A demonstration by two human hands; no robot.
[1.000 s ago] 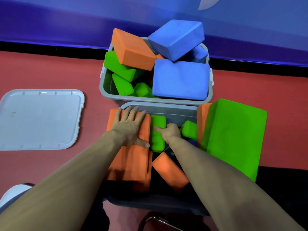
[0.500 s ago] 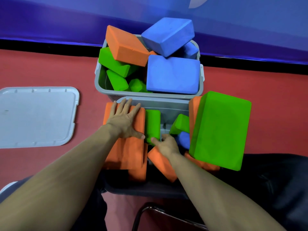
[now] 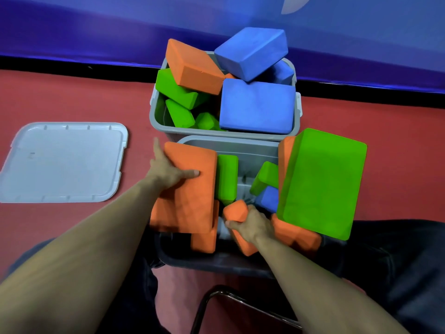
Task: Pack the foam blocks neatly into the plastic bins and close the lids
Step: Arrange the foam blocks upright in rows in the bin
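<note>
Two grey bins stand in front of me. The near bin holds a large orange block at its left, and my left hand grips that block's left edge, thumb across its top. Beside it stands an upright green block. My right hand grips a smaller orange block low in the middle. A big green block leans over the near bin's right rim. The far bin is heaped with orange, green and blue blocks, a blue block lying flat on top.
A grey lid lies flat on the red floor at the left. A blue wall with a black base strip runs behind the bins. My dark trouser legs flank the near bin, and a metal chair frame shows below.
My left hand went from lying flat on the large orange block to gripping its left edge. My right hand left the upright green block, dropped lower and took hold of the smaller orange block.
</note>
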